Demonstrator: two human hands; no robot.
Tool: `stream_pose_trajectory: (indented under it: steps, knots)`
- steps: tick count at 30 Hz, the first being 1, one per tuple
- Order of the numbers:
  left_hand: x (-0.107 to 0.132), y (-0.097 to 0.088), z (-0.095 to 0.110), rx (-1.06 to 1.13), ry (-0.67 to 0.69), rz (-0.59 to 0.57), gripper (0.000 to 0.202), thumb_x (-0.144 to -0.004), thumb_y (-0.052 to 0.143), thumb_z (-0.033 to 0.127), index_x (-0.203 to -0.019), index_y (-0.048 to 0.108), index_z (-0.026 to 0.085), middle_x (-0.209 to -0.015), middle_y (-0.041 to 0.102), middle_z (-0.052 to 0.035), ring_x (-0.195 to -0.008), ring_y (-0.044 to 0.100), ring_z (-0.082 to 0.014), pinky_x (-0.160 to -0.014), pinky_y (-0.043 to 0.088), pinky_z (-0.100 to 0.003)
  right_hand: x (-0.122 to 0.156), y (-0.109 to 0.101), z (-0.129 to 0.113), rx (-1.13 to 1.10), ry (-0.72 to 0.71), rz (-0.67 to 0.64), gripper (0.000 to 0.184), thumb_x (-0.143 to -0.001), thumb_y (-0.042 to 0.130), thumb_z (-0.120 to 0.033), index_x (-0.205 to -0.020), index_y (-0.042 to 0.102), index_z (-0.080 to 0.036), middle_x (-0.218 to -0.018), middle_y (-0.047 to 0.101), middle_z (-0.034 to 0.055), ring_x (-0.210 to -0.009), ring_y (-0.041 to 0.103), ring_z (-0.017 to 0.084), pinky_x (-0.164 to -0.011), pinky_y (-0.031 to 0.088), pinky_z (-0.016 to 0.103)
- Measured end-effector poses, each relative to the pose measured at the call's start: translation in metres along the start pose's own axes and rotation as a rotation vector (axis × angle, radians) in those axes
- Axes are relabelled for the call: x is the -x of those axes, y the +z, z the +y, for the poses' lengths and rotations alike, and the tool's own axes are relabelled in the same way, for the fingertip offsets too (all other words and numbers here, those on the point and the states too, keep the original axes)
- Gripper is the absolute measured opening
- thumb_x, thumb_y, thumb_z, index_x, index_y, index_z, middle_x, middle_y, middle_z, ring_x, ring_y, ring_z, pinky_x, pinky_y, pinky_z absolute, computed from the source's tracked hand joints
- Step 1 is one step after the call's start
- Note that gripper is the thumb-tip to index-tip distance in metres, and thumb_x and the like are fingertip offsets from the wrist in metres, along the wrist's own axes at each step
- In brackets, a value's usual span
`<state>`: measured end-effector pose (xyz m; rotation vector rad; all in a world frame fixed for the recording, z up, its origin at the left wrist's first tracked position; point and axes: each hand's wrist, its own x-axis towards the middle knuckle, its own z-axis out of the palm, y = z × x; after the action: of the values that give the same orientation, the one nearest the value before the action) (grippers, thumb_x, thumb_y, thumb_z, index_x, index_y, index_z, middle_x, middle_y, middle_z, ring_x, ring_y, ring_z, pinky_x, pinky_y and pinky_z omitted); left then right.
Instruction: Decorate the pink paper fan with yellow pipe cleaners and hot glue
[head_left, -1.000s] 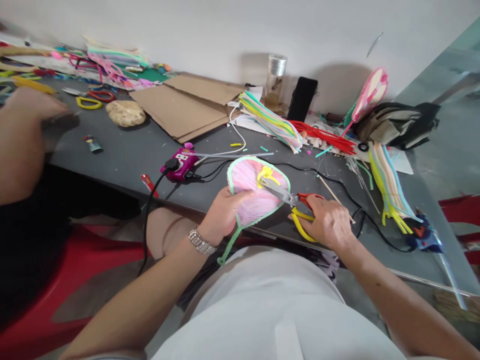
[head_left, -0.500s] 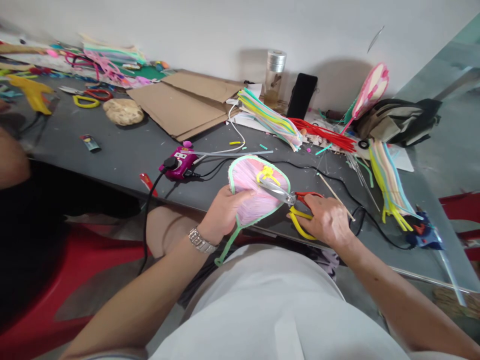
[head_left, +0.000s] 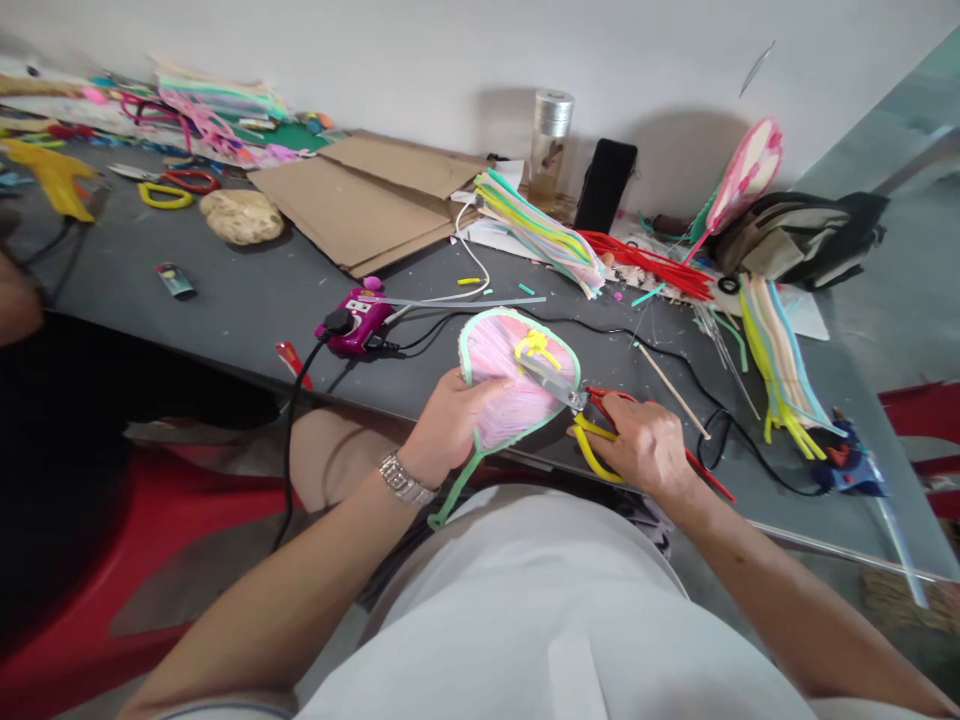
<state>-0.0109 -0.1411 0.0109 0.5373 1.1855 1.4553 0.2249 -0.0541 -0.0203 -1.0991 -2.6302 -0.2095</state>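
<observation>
My left hand (head_left: 450, 420) grips the lower left edge of a pink hand fan (head_left: 504, 375) with a mint green rim and stem. A yellow pipe-cleaner flower (head_left: 535, 346) sits on the fan's face. My right hand (head_left: 645, 448) is closed through the red and yellow handles of scissors (head_left: 577, 410), whose blades reach across the fan toward the yellow flower. Both hands hover over the near edge of the dark grey table (head_left: 247, 300).
A purple power strip (head_left: 358, 322) with black cables lies left of the fan. Cardboard (head_left: 367, 200), bundles of coloured pipe cleaners (head_left: 540, 235), a bottle (head_left: 549, 150), a blue glue gun (head_left: 847, 465) and a black bag (head_left: 802, 240) crowd the table. Another person's arm (head_left: 15, 300) is at far left.
The other person's arm at far left has drawn back, uncovering a yellow glue gun. My hands with fan and scissors have barely shifted; the blades sit a little closer to the yellow flower.
</observation>
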Motion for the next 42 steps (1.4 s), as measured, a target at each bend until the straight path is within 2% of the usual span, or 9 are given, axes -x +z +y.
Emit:
stream_pose_trajectory:
  steps: [11, 15, 17, 20, 23, 28, 32, 37, 42]
  knots:
    - [0.000, 0.003, 0.003, 0.020, -0.024, 0.042, 0.037, -0.066, 0.091, 0.031, -0.097, 0.081, 0.013, -0.103, 0.082, -0.0124, -0.096, 0.077, -0.0332, -0.090, 0.059, -0.041, 0.002, 0.006, 0.001, -0.053, -0.021, 0.017, 0.045, -0.097, 0.051, -0.056, -0.071, 0.060, -0.020, -0.058, 0.065, 0.0048, -0.053, 0.056, 0.016, -0.057, 0.023, 0.031]
    - [-0.001, 0.000, 0.002, -0.012, -0.016, 0.005, 0.037, -0.068, 0.090, 0.032, -0.098, 0.082, 0.013, -0.104, 0.082, -0.0124, -0.096, 0.076, -0.0326, -0.089, 0.058, -0.040, 0.005, 0.004, 0.000, -0.151, -0.010, 0.028, 0.045, -0.097, 0.051, -0.057, -0.073, 0.059, -0.020, -0.059, 0.065, 0.0045, -0.052, 0.056, 0.016, -0.056, 0.026, 0.029]
    - [-0.004, -0.003, 0.001, -0.015, -0.015, 0.014, 0.036, -0.067, 0.090, 0.033, -0.095, 0.082, 0.013, -0.100, 0.082, -0.0114, -0.092, 0.076, -0.0309, -0.086, 0.058, -0.039, 0.006, 0.000, 0.002, -0.187, 0.071, 0.039, 0.046, -0.097, 0.050, -0.060, -0.075, 0.058, -0.020, -0.058, 0.063, 0.0033, -0.049, 0.053, 0.015, -0.055, 0.028, 0.028]
    - [-0.009, -0.008, 0.000, 0.005, -0.035, 0.065, 0.038, -0.060, 0.093, 0.033, -0.090, 0.081, 0.013, -0.093, 0.082, -0.0106, -0.087, 0.076, -0.0299, -0.084, 0.058, -0.039, 0.003, -0.005, 0.011, -0.211, 0.275, 0.022, 0.047, -0.096, 0.049, -0.065, -0.077, 0.056, -0.022, -0.056, 0.059, 0.0010, -0.046, 0.050, 0.015, -0.053, 0.029, 0.027]
    - [-0.012, -0.013, 0.003, 0.042, -0.063, 0.094, 0.042, -0.056, 0.095, 0.032, -0.092, 0.080, 0.014, -0.093, 0.082, -0.0108, -0.092, 0.077, -0.0317, -0.088, 0.058, -0.041, -0.004, -0.004, 0.027, -0.228, 0.435, -0.039, 0.041, -0.091, 0.056, -0.063, -0.081, 0.057, -0.023, -0.061, 0.064, 0.0013, -0.052, 0.058, 0.018, -0.054, 0.032, 0.027]
    - [-0.010, -0.027, 0.011, 0.051, 0.017, 0.143, 0.031, -0.062, 0.090, 0.029, -0.090, 0.080, 0.018, -0.096, 0.082, -0.0093, -0.104, 0.074, -0.0339, -0.093, 0.058, -0.040, -0.021, 0.005, 0.050, -0.138, 0.525, -0.086, 0.029, -0.084, 0.068, -0.052, -0.088, 0.064, -0.023, -0.074, 0.073, 0.0039, -0.065, 0.069, 0.023, -0.057, 0.034, 0.028]
    - [-0.007, -0.051, 0.023, 0.045, 0.131, 0.211, 0.017, -0.068, 0.085, 0.023, -0.083, 0.078, 0.022, -0.099, 0.082, -0.0083, -0.116, 0.070, -0.0355, -0.096, 0.059, -0.037, -0.035, 0.007, 0.058, -0.032, 0.517, -0.094, 0.029, -0.087, 0.068, -0.050, -0.094, 0.067, -0.022, -0.075, 0.074, 0.0056, -0.070, 0.071, 0.025, -0.060, 0.033, 0.030]
    - [0.002, -0.077, 0.035, 0.115, 0.181, 0.290, 0.030, -0.071, 0.085, 0.022, -0.100, 0.078, 0.022, -0.117, 0.080, -0.0052, -0.119, 0.069, -0.0287, -0.099, 0.059, -0.034, -0.059, 0.011, 0.053, 0.009, 0.430, -0.113, 0.029, -0.092, 0.063, -0.049, -0.099, 0.066, -0.021, -0.077, 0.074, 0.0069, -0.073, 0.069, 0.025, -0.063, 0.032, 0.030]
    - [0.009, -0.087, 0.030, 0.134, 0.159, 0.327, 0.030, -0.073, 0.083, 0.023, -0.102, 0.076, 0.020, -0.113, 0.081, -0.0041, -0.113, 0.072, -0.0240, -0.101, 0.058, -0.033, -0.101, 0.022, 0.035, -0.050, 0.296, -0.129, 0.026, -0.095, 0.061, -0.042, -0.103, 0.065, -0.018, -0.095, 0.076, 0.0111, -0.083, 0.069, 0.025, -0.066, 0.036, 0.031]
